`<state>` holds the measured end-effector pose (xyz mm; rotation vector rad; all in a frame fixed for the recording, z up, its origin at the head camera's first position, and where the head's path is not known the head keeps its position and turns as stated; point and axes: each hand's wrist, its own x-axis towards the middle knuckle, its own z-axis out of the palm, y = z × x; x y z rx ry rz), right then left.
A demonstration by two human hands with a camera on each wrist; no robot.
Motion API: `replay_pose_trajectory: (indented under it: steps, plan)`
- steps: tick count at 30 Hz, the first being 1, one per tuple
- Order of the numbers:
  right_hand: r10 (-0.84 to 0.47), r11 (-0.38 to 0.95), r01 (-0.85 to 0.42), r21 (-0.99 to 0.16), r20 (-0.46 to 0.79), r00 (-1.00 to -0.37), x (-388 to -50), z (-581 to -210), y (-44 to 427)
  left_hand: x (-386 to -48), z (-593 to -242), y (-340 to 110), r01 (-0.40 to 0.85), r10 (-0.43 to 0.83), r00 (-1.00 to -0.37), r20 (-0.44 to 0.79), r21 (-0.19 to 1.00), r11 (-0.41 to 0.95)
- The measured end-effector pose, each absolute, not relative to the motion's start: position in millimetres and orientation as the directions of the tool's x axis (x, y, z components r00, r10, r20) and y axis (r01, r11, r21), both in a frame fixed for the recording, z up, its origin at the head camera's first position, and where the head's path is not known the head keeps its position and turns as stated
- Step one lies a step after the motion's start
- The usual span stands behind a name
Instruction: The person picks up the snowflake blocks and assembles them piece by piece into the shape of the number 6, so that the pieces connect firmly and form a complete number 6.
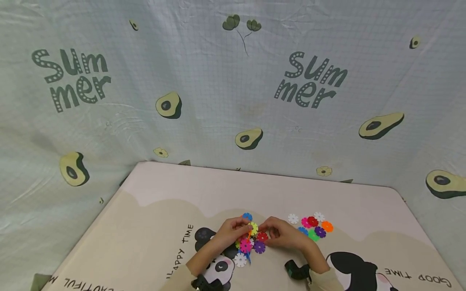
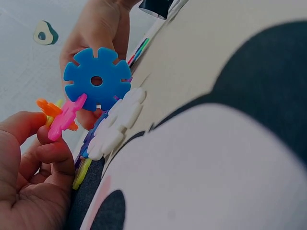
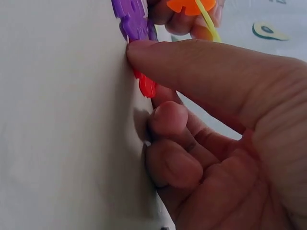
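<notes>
Over on the left, the panda print (image 1: 222,268) lies beneath the left forearm, a dark band (image 1: 209,283) round that wrist and a tan sleeve (image 1: 178,281) below it. Now the left hand (image 1: 232,233): thumb and forefinger nearly closed, pinching the yellow disc (image 1: 254,228) near its edge, with the orange disc (image 1: 249,235) crossing it right at the fingertips. The other left fingers are curled in, as the left wrist view shows.

Just beyond those fingertips sits a blue disc (image 1: 247,216). Nearer the person, below the left fingertips, the white disc (image 1: 240,260) and then the pink disc (image 1: 246,245), part of the cluster bunched between the two hands. A touch further right, still in that bunch, the purple disc (image 1: 259,247), and above it the red disc (image 1: 262,237), right up against the right thumb.

And here is the right hand (image 1: 287,234), facing the left across the cluster, thumb and forefinger almost together, pinching the red disc; the right wrist view has the thumb laid over it, the remaining fingers bent. A black device (image 1: 296,270) sits at the right wrist.

Just beyond the right hand and further right, a loose pile (image 1: 312,221) of discs in white, pink, red, orange, purple, blue and green. Right of that forearm, a black-and-white print (image 1: 351,264) spreads across the table (image 1: 378,218).
</notes>
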<state>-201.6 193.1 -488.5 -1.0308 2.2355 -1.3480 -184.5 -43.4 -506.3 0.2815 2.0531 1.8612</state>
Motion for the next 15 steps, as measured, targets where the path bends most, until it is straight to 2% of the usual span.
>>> replay_pose_trajectory:
  steps: [9,15]
  plan:
    - [-0.689,0.337,-0.33,-0.882,0.007,-0.725,-201.3,-489.4,191.2,-183.7,-506.0,-44.9,-0.094,0.387,-0.913,-0.127,0.99,0.102]
    - [-0.616,0.356,-0.324,-0.877,0.041,-0.786,-205.5,-493.3,194.1,-183.9,-506.5,-44.0,-0.099,0.377,-0.917,-0.133,0.989,0.108]
